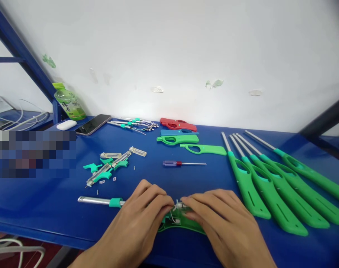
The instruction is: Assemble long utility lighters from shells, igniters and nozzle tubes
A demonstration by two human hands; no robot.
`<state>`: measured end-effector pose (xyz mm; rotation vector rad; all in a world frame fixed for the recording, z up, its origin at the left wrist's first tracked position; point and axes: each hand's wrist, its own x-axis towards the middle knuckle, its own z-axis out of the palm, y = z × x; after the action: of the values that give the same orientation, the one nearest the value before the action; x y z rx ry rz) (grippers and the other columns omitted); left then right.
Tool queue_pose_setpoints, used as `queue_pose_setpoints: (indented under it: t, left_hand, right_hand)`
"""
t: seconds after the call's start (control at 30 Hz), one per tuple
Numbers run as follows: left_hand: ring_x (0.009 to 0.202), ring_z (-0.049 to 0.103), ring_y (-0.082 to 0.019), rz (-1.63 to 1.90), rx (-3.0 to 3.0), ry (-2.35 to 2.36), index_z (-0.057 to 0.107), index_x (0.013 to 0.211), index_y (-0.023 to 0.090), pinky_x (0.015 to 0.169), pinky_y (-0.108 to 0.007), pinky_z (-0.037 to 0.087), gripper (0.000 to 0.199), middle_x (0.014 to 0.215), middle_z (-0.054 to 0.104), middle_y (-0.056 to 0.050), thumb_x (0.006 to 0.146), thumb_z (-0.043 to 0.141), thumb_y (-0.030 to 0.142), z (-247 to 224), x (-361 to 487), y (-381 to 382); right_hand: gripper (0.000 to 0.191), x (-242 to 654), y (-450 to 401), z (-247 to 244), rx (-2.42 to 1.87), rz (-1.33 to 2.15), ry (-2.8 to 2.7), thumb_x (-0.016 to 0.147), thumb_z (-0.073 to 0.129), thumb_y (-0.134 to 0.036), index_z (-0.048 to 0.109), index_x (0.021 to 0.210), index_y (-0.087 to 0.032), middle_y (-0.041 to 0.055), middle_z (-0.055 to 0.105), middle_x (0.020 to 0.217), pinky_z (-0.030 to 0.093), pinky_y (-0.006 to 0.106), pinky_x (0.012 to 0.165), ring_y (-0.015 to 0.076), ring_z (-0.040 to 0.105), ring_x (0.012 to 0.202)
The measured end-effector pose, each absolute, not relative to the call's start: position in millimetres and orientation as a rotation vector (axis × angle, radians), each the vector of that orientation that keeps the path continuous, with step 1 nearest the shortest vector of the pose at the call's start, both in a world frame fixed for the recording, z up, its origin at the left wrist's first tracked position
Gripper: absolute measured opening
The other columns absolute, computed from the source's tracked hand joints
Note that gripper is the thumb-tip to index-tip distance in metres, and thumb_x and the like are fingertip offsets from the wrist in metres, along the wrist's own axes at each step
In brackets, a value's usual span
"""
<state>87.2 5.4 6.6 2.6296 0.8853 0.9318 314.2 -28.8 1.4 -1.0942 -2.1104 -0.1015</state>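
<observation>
An opened green lighter shell [190,223] lies near the table's front edge, with a white wire and small parts showing inside. My left hand [141,217] bends over its left part, fingers closed; what they pinch is hidden. A metal tube [94,200] with a teal collar [115,202] sticks out to the left from under that hand. My right hand [222,216] grips a clear fuel tank [182,206] between thumb and fingers, above the shell. Behind both hands lies a screwdriver [172,163] with a purple handle.
Several green lighters [281,197] lie at the right. Teal triggers [102,175], clear tanks [138,151] and screws lie left of centre. Loose shells [177,139], wired tubes [130,124], a phone [94,124], a white case [66,125] and a bottle [70,104] are farther back.
</observation>
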Motion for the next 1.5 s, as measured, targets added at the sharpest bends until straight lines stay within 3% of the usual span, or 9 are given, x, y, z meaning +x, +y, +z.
queue_pose_setpoints:
  t: [0.3,0.5,0.7,0.83,1.3,1.5]
  left_hand:
    - [0.087,0.053,-0.016,0.917,2.567,0.988,0.062,0.108,0.022,0.078,-0.029,0.046,0.019,0.099,0.069,0.001,0.104,0.055,0.005,5,86,7]
    - [0.088,0.053,-0.016,0.927,2.552,0.965,0.061,0.107,0.022,0.080,-0.030,0.046,0.019,0.099,0.068,0.002,0.105,0.053,0.005,4,87,6]
    - [0.106,0.056,-0.018,0.952,2.617,1.121,0.062,0.128,0.024,0.090,-0.028,0.051,0.028,0.116,0.066,-0.003,0.104,0.056,0.011,5,74,-3]
    - [0.112,0.056,-0.021,0.971,2.655,1.163,0.062,0.131,0.025,0.096,-0.032,0.053,0.030,0.120,0.065,-0.006,0.102,0.061,0.017,0,63,-13]
    - [0.099,0.059,-0.020,0.894,2.739,1.071,0.062,0.130,0.017,0.085,-0.033,0.057,0.030,0.110,0.063,-0.010,0.103,0.054,0.007,-2,64,-16]
    - [0.107,0.062,-0.022,0.859,2.796,1.101,0.061,0.128,0.017,0.095,-0.037,0.056,0.028,0.115,0.065,-0.010,0.103,0.052,0.009,1,64,-16]
  right_hand:
    - [0.022,321,-30,-6,-1.175,-0.124,-2.170,0.105,0.066,-0.024,0.073,0.125,-0.028,-0.0026,0.079,0.113,0.047,0.033,0.084,0.0164,0.069,0.096]
    - [0.019,319,-30,-4,-1.164,-0.101,-2.137,0.106,0.063,-0.024,0.075,0.120,-0.027,-0.0017,0.080,0.108,0.049,0.033,0.082,0.0166,0.070,0.090]
    - [0.019,320,-31,-5,-1.212,-0.106,-2.127,0.107,0.061,-0.027,0.074,0.121,-0.028,-0.0010,0.078,0.111,0.048,0.032,0.085,0.0166,0.071,0.092]
    - [0.022,316,-31,-3,-1.207,-0.121,-2.071,0.110,0.055,-0.028,0.076,0.115,-0.026,-0.0009,0.078,0.103,0.048,0.032,0.084,0.0160,0.071,0.085]
    - [0.022,318,-31,0,-1.217,0.019,-2.131,0.110,0.053,-0.029,0.075,0.111,-0.031,-0.0018,0.077,0.099,0.050,0.031,0.074,0.0163,0.070,0.079]
    - [0.024,316,-30,3,-1.186,0.029,-2.135,0.110,0.053,-0.028,0.077,0.110,-0.030,-0.0001,0.078,0.097,0.052,0.030,0.074,0.0156,0.071,0.080]
